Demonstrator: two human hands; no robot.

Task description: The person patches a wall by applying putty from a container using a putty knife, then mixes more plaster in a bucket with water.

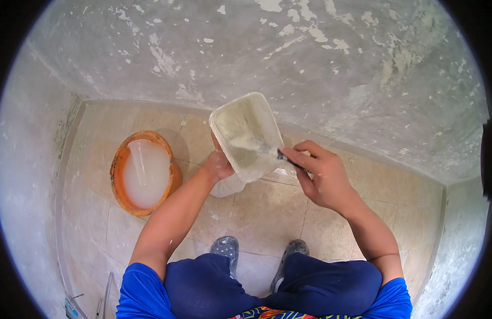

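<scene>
My left hand (pixel 220 162) grips a whitish rectangular tub (pixel 274 123) by its left side, tilted so that its inside faces me. Pale powder or paste smears the tub's inner walls. In my right hand (pixel 327 175) is a putty knife with a dark handle (pixel 286 156), held between thumb and fingers. Its blade reaches into the tub and is coated white, so its exact shape is hard to make out. Part of a white bag or wrapper (pixel 229 187) shows below the tub, mostly hidden behind it.
An orange bucket (pixel 177 178) of milky liquid stands on the tiled floor at left, a translucent cup (pixel 142 162) leaning inside it. Ahead rises a grey wall (pixel 203 64) with flaking white patches; side walls close in both sides. Thin rods (pixel 105 297) lie at lower left.
</scene>
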